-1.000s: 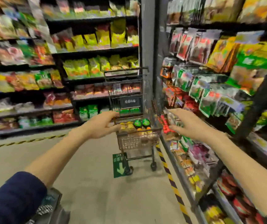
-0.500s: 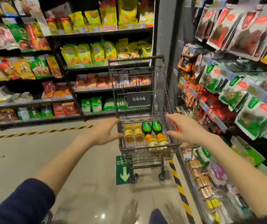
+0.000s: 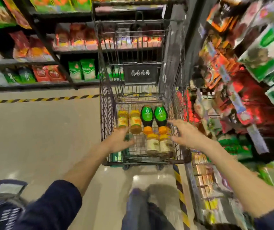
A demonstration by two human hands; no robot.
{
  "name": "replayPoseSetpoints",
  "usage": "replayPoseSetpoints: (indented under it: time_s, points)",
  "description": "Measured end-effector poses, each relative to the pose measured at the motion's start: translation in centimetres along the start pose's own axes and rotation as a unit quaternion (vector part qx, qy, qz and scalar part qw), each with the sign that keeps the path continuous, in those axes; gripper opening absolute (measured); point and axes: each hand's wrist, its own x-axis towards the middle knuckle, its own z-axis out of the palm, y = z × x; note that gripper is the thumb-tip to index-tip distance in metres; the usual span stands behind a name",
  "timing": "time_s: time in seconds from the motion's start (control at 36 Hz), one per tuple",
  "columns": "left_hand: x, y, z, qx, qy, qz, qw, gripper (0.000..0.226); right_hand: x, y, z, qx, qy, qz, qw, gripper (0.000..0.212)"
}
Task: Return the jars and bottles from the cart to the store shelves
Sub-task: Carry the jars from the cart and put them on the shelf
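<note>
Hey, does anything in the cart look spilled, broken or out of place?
Nothing stands out. In the cart, the two yellow-labelled jars, two green bottles and two pale-labelled jars sit in tidy rows, no spill showing. The picture is blurred, so fine damage could be missed.

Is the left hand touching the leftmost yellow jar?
Cannot tell. In the head view the left hand overlaps the leftmost yellow jar at its near end, but blur hides contact or gap.

jars [image 3: 135, 121], green bottles [image 3: 147, 117], lying in cart [image 3: 106, 105]
</note>
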Motion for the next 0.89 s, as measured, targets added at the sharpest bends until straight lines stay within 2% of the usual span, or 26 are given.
replayPoseSetpoints:
  time_s: [0.17, 0.31, 0.42, 0.47, 0.5, 0.58, 0.61, 0.69, 0.75, 0.81, 0.89]
  points:
    - [6.7, -1.4, 4.1, -0.052, -0.07, -0.035, 0.996, 0.065, 5.4, 3.8, 3.1, 0.03, -0.054, 0.052, 0.997, 0.065]
    - [11.5, -2.3, 7.9, -0.043, -0.117, -0.064, 0.99, 0.068, 9.3, 6.9, 6.6, 0.043, -0.084, 0.07, 0.993, 0.06]
    - [14.4, -2.9, 10.7, -0.074, -0.153, -0.114, 0.979, 0.078, 11.7, 8.8, 9.5, 0.019, -0.109, 0.074, 0.991, 0.041]
    - [15.6, -3.3, 12.0, -0.101, -0.158, -0.128, 0.974, 0.077, 12.5, 9.4, 10.8, -0.044, -0.119, 0.042, 0.991, 0.027]
    - [16.2, -3.5, 12.6, -0.113, -0.153, -0.133, 0.973, 0.074, 12.6, 9.3, 11.3, -0.037, -0.127, 0.044, 0.99, 0.022]
    - [17.2, -2.9, 13.8, -0.156, -0.127, -0.129, 0.971, 0.065, 13.2, 9.1, 12.1, 0.07, -0.064, 0.089, 0.992, 0.018]
    - [17.8, -3.1, 14.5, -0.166, -0.126, -0.137, 0.968, 0.066, 13.4, 9.2, 12.3, 0.085, -0.042, 0.07, 0.993, 0.017]
    - [18.8, -3.1, 16.1, -0.224, -0.09, -0.174, 0.955, 0.059, 13.9, 10.0, 13.3, 0.079, -0.062, 0.044, 0.994, 0.023]
    - [19.4, -2.8, 17.1, -0.237, -0.079, -0.19, 0.95, 0.064, 14.4, 10.3, 13.5, 0.109, -0.059, 0.059, 0.991, 0.027]
    - [19.9, -2.3, 17.5, -0.232, -0.07, -0.21, 0.947, 0.073, 14.8, 10.3, 13.7, 0.12, -0.073, 0.095, 0.985, 0.03]
    - [20.5, -1.7, 18.5, -0.216, -0.068, -0.224, 0.948, 0.104, 15.2, 10.9, 14.6, 0.152, -0.067, 0.143, 0.976, 0.05]
